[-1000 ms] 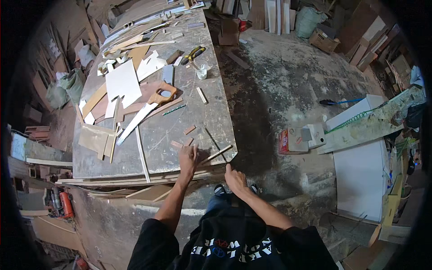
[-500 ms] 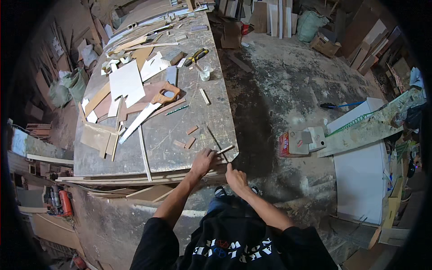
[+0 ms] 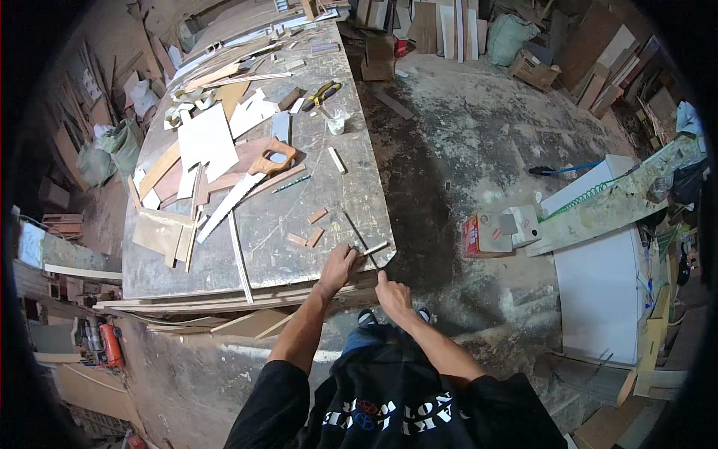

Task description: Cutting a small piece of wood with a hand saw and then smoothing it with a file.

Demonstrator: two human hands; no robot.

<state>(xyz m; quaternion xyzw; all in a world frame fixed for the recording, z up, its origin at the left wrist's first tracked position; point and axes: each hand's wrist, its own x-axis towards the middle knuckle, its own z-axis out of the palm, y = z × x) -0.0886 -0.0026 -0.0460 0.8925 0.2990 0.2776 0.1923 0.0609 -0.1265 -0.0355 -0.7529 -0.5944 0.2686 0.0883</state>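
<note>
At the near right corner of the workbench [image 3: 329,194], my left hand [image 3: 339,265] presses down on a short wooden strip [image 3: 375,248]. My right hand [image 3: 393,293] is just off the bench edge, fingers wrapped round the near end of a thin dark rod-like tool [image 3: 355,230]. That tool lies across the strip and points away over the bench top; whether it is a file or a narrow saw blade I cannot tell. Several small reddish-brown wood blocks [image 3: 317,216] lie beyond my left hand.
A handsaw [image 3: 238,196] with a wooden handle rests on scrap pieces at the left, beside a green pencil [image 3: 291,184]. Farther back are a plastic cup [image 3: 336,123] and yellow-black pliers [image 3: 322,96]. On the right, a box [image 3: 488,235] stands beside a long board [image 3: 598,218].
The view has shifted slightly. Both hands keep their places at the bench corner, with the tool still across the strip.
</note>
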